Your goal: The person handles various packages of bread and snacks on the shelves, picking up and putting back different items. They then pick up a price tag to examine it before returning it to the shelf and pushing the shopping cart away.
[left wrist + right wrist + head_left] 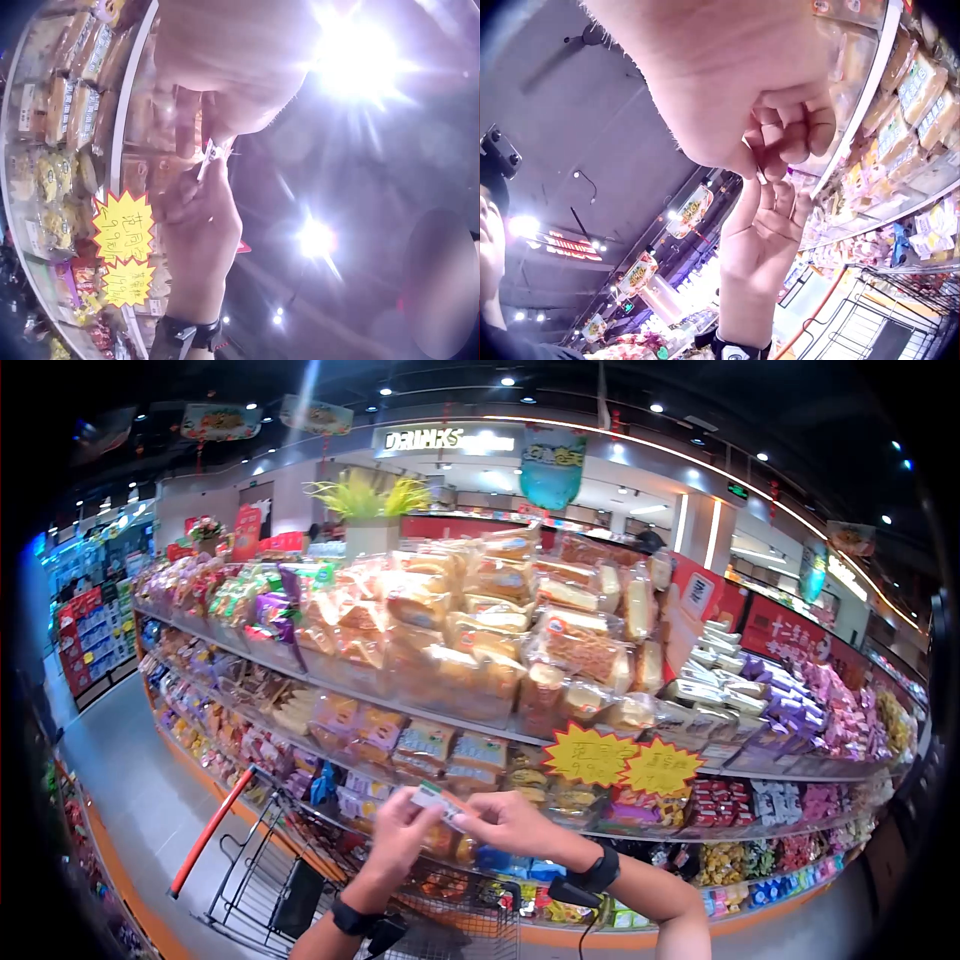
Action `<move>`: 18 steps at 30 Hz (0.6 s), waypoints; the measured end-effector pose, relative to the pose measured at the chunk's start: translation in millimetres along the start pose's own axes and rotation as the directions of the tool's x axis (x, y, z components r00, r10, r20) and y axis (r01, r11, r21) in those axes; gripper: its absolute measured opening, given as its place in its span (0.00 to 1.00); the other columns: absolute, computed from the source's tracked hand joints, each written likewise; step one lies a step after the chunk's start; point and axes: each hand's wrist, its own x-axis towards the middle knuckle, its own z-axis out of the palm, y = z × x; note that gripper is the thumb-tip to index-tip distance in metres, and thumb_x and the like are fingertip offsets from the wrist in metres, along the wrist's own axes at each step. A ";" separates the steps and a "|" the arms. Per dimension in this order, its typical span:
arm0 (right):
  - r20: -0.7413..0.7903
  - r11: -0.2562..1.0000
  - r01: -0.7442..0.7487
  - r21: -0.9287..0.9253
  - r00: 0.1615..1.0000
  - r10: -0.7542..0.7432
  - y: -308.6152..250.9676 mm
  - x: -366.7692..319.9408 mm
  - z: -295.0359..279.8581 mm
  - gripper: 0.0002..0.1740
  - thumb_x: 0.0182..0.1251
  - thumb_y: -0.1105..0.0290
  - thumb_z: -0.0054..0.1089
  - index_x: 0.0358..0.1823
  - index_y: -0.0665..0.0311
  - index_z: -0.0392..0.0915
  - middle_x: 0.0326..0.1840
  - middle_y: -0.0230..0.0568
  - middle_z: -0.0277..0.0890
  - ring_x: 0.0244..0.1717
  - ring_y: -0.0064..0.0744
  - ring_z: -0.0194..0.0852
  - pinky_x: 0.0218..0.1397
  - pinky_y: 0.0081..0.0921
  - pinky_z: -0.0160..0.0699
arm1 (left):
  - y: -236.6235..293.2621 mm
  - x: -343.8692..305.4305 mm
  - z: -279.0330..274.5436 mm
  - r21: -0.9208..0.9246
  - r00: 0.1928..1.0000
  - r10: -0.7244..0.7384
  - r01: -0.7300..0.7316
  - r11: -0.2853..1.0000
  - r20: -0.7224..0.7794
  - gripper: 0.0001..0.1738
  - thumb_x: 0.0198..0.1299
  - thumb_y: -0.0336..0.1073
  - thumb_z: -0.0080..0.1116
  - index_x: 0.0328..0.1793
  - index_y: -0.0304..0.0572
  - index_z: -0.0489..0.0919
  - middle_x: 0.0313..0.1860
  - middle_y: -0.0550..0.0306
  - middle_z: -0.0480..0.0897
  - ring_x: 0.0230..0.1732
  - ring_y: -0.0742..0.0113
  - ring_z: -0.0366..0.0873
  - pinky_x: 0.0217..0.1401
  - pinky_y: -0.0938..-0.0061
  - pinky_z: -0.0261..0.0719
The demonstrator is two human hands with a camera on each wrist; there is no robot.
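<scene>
In the head view a small white printed label (437,800) with a green and orange edge spans both hands, in front of the bakery shelves. My left hand (402,832) pinches its left end between thumb and fingers. At the other end my right hand (512,824) grips it with thumb and fingertips, the remaining fingers curled. Seen from the left wrist, the label (213,154) shows as a thin pale piece where the fingertips meet. The right wrist view shows the fingertips close together, with the label mostly hidden behind them.
Wrapped breads (580,645) are piled on the top shelf, with packaged snacks (465,755) on the tiers below. Yellow starburst price signs (592,755) hang on the shelf edge. A shopping cart with a red handle (212,830) stands at lower left, under the hands.
</scene>
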 end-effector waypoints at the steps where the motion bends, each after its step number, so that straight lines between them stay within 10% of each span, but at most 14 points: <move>1: -0.032 0.997 0.054 -0.058 0.998 -0.056 0.5 -3.2 -3.8 0.16 0.68 0.58 0.57 0.35 0.66 0.79 0.21 0.27 0.73 0.24 0.11 0.66 0.25 0.18 0.65 | 6.7 1.4 -2.3 0.045 0.999 0.029 -0.027 0.999 -0.044 0.12 0.61 0.28 0.59 0.50 0.35 0.74 0.39 0.58 0.81 0.38 0.75 0.79 0.42 0.80 0.78; 4: -0.092 0.988 0.029 -0.154 0.995 -0.043 13.4 -8.2 -14.9 0.17 0.69 0.57 0.55 0.33 0.66 0.77 0.18 0.29 0.72 0.20 0.15 0.68 0.24 0.20 0.66 | 3.1 16.0 -17.3 -0.023 0.982 0.073 -0.078 0.997 -0.176 0.11 0.64 0.29 0.55 0.51 0.37 0.72 0.39 0.55 0.80 0.34 0.75 0.79 0.38 0.80 0.78; 11: -0.173 0.951 0.195 -0.240 0.955 -0.240 -0.8 -11.8 -6.3 0.15 0.64 0.61 0.59 0.30 0.68 0.77 0.18 0.44 0.72 0.18 0.30 0.70 0.25 0.30 0.67 | -8.2 6.3 9.0 -0.043 0.998 0.039 -0.037 0.998 0.043 0.14 0.60 0.22 0.56 0.52 0.33 0.72 0.40 0.54 0.82 0.40 0.72 0.80 0.47 0.78 0.78; 18: -0.207 0.982 0.019 -0.189 0.977 -0.059 -1.5 -22.0 -17.2 0.15 0.66 0.60 0.59 0.31 0.66 0.77 0.17 0.38 0.71 0.20 0.21 0.66 0.25 0.23 0.65 | 4.6 11.7 18.7 -0.029 0.995 0.036 -0.034 0.999 0.091 0.24 0.63 0.29 0.56 0.63 0.32 0.64 0.45 0.54 0.81 0.41 0.73 0.79 0.47 0.76 0.79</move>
